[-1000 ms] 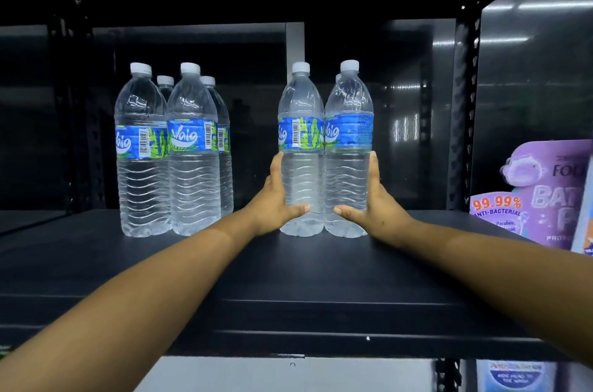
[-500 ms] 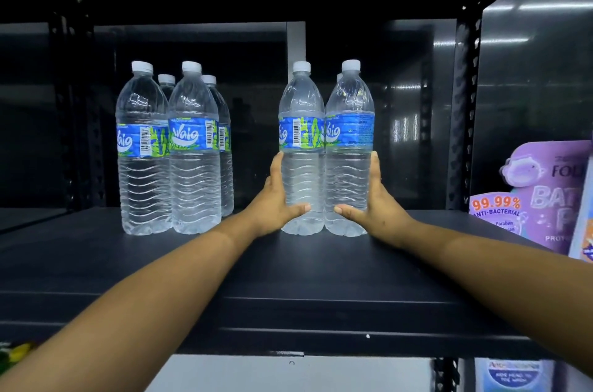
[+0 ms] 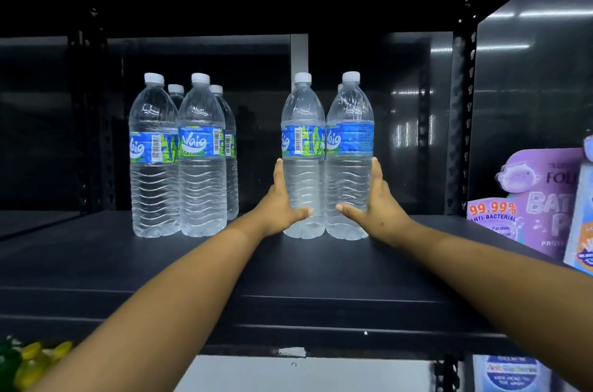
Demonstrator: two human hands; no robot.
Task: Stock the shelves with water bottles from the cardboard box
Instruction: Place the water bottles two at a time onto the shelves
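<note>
Two clear plastic water bottles (image 3: 327, 167) remain upright on the black metal shelf (image 3: 321, 269), unmoved, both hands' fingers (image 3: 278, 179) still clasping them; release pending.

Two clear water bottles with white caps and blue-green "Vaio" labels stand upright and touching side by side near the middle of the black shelf (image 3: 321, 269): the left bottle of the pair (image 3: 303, 147) and the right bottle of the pair (image 3: 350, 147), with a third cap just showing behind them. Further left, well apart from the pair, four matching bottles (image 3: 179, 160) stand upright in a tight cluster, two in front and two behind.
</note>
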